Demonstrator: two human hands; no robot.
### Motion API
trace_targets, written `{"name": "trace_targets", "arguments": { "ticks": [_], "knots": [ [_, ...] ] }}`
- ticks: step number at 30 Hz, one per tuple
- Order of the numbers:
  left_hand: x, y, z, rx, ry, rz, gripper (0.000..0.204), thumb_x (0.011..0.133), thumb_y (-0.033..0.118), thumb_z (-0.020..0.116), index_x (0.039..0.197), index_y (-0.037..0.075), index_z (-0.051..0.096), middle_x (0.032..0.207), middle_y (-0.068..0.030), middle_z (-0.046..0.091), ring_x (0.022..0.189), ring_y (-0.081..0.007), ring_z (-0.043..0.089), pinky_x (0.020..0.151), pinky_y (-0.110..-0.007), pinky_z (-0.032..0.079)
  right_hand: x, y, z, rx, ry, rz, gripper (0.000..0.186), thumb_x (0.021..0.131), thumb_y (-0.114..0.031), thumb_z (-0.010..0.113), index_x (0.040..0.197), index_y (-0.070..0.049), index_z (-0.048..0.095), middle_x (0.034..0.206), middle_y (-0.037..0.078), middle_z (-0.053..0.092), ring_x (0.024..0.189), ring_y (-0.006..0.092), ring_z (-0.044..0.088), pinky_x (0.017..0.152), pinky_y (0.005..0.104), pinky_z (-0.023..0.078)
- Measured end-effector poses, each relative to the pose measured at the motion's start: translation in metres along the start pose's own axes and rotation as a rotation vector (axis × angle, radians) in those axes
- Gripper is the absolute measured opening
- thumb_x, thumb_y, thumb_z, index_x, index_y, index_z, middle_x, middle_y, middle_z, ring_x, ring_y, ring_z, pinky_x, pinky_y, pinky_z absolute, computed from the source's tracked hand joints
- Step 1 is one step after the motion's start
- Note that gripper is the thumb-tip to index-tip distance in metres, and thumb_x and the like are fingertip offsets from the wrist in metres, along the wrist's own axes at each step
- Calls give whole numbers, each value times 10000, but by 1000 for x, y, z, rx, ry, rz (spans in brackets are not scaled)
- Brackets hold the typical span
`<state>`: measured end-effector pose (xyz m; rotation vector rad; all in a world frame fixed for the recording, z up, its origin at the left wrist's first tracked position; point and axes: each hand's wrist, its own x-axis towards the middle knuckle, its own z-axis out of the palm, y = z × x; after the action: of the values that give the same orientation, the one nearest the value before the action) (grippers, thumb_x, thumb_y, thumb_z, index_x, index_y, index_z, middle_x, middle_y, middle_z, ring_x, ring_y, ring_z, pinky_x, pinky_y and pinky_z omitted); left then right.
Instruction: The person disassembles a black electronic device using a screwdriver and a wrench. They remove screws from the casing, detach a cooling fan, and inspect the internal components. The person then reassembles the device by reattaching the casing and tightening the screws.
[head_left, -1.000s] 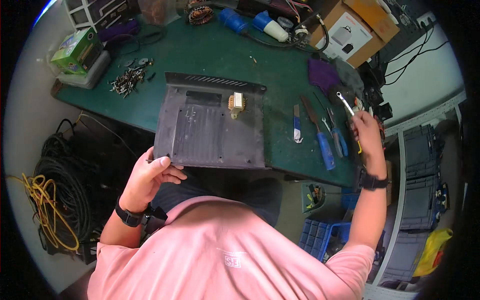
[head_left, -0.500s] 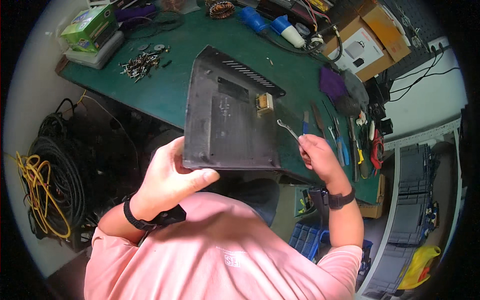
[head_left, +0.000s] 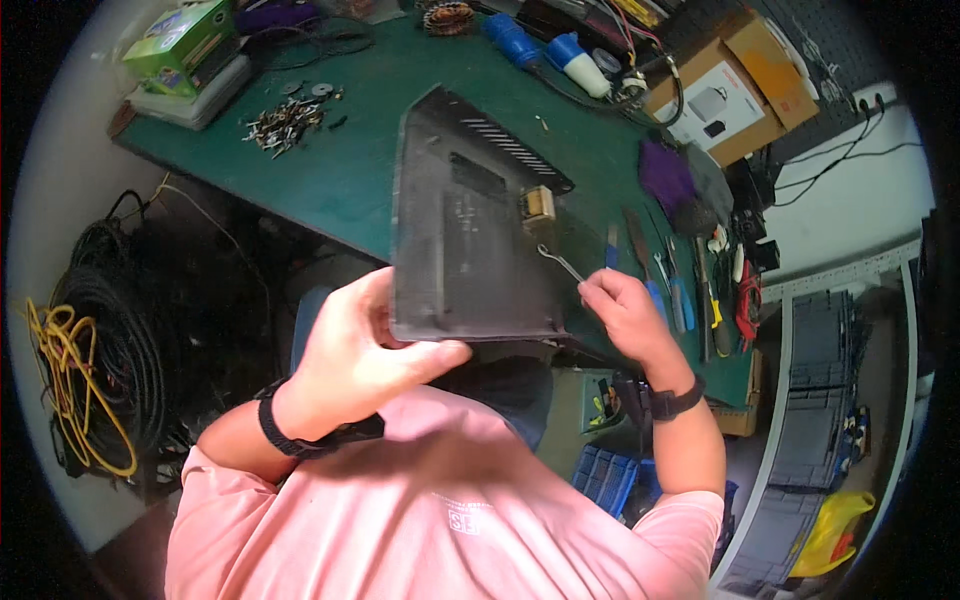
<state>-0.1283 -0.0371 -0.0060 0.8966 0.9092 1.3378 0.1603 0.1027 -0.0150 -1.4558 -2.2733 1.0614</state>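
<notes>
My left hand (head_left: 375,335) grips the near left corner of a black sheet-metal panel (head_left: 480,270), thumb along its near edge and fingers hidden behind it. The panel stands tilted above the bench, with slanted vent slots near its far edge and a rectangular opening below them. A small transformer (head_left: 538,205) is fixed on its right side. Closed round the handle of a silver wrench (head_left: 563,262) is my right hand (head_left: 622,308). The wrench's head points at the panel's right part, just below the transformer; whether they touch I cannot tell.
On the green bench (head_left: 350,130) lies a pile of screws (head_left: 285,127) at the far left, near a green box (head_left: 180,45). Screwdrivers and other hand tools (head_left: 680,290) lie at the right. Blue plugs (head_left: 575,62) and a cardboard box (head_left: 735,90) stand behind. Coiled cables (head_left: 110,350) hang left.
The panel and my left hand have shifted to the right. My right hand has brought the wrench slightly left, closer to the panel.
</notes>
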Motion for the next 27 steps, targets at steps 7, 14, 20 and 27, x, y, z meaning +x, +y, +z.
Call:
{"name": "trace_targets", "arguments": {
  "ticks": [7, 14, 20, 27],
  "knots": [
    [-6, -26, -39, 68, 21, -87, 806, 745, 560, 743, 1212, -41, 477, 854, -98, 626, 696, -148, 603, 638, -259, 485, 15, -10, 14, -41, 26, -75, 271, 937, -234, 587, 856, 24, 607, 702, 173, 593, 644, 265, 566, 609, 388, 434],
    [-7, -29, -36, 50, 123, -91, 846, 745, 573, 737, 1233, -58, 454, 830, -100, 613, 677, -150, 588, 594, -249, 464, 18, -15, 21, -26, 98, -93, 278, 937, -253, 587, 861, 13, 606, 710, 190, 601, 661, 329, 587, 610, 409, 438],
    [-8, -30, -37, 119, 153, -141, 864, 742, 592, 718, 1237, -64, 450, 823, -96, 618, 661, -133, 578, 568, -232, 449, 21, -16, 23, -49, 85, -73, 293, 944, -271, 564, 847, 2, 611, 727, 214, 609, 701, 387, 603, 615, 437, 443],
    [-9, -35, -37, 124, 158, -136, 853, 741, 588, 716, 1225, -63, 452, 810, -92, 616, 647, -130, 578, 571, -231, 447, 14, -30, 29, -237, 151, -88, 299, 947, -276, 535, 795, -30, 610, 723, 227, 617, 729, 433, 616, 635, 514, 466]
  ]
}}
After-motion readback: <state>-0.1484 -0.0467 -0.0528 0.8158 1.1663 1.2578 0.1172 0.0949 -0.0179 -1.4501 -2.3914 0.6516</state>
